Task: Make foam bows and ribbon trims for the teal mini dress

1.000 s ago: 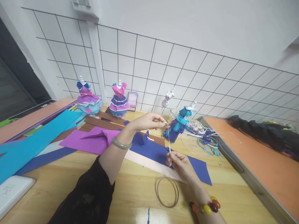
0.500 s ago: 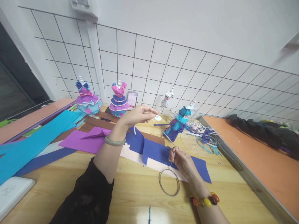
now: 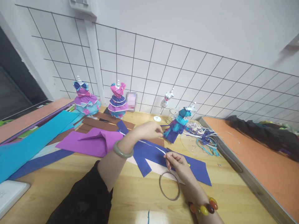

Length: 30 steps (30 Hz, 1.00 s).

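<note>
My right hand pinches the end of a thin white strip. That strip runs leftward over dark blue fabric and passes behind my left forearm. Below my right fingers is a thin ring that looks like a narrow roll of tape; whether it hangs or lies is unclear. My left hand hovers above the fabric, fingers curled downward, near a small mannequin in a teal and blue dress. What its fingertips hold, if anything, is hidden. A narrow dark blue piece lies crosswise under my left wrist.
Purple fabric, turquoise fabric and brown strips cover the left. Two dressed mannequins and a bare one stand by the grid wall. At right are ribbon scraps and an orange-lined tray.
The white strip, earlier stretched between both hands, now slopes down onto the blue fabric. My left hand moved left, then back right and lower. The narrow blue piece now lies flatter.
</note>
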Each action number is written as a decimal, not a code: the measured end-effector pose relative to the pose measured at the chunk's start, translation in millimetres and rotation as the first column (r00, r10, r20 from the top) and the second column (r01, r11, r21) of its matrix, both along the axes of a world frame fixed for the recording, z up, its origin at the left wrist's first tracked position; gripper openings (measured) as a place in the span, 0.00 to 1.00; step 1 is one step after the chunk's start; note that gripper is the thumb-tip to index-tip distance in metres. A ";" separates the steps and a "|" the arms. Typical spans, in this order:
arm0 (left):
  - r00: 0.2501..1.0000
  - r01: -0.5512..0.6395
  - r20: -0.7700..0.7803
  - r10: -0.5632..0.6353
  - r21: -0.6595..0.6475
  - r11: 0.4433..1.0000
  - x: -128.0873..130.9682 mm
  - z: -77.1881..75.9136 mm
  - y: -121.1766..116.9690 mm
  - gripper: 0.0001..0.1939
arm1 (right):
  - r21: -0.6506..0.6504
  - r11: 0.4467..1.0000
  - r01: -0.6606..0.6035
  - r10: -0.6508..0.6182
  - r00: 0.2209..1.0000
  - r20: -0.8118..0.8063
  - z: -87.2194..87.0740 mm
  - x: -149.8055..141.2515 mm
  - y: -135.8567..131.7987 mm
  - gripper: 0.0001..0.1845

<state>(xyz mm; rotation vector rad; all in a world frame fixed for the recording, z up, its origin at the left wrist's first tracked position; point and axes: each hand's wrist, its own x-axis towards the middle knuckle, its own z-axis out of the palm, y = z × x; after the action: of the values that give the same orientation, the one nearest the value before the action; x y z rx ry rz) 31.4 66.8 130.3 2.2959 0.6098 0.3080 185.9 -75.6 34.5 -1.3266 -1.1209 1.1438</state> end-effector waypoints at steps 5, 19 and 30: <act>0.916 0.348 -0.128 -0.379 -0.215 0.913 31.6 -23.7 -20.5 0.11 | 0.011 1.000 0.007 -0.007 1.000 0.022 -0.9 2.3 1.0 0.17; 0.951 0.271 -0.127 -0.281 -0.086 0.959 26.5 -28.9 -2.5 0.16 | -0.036 0.999 -0.040 0.046 0.982 0.185 3.8 16.2 -0.1 0.17; 0.970 0.222 -0.077 -0.233 -0.124 0.967 18.7 -23.7 5.6 0.19 | -0.060 0.990 -0.124 0.138 0.882 0.452 -13.9 1.4 0.2 0.12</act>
<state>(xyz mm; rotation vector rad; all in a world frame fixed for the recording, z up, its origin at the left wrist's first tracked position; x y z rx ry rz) 50.1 72.4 106.7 2.2511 0.3915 0.0567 187.3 -75.4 20.5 -1.6129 -1.5583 0.9677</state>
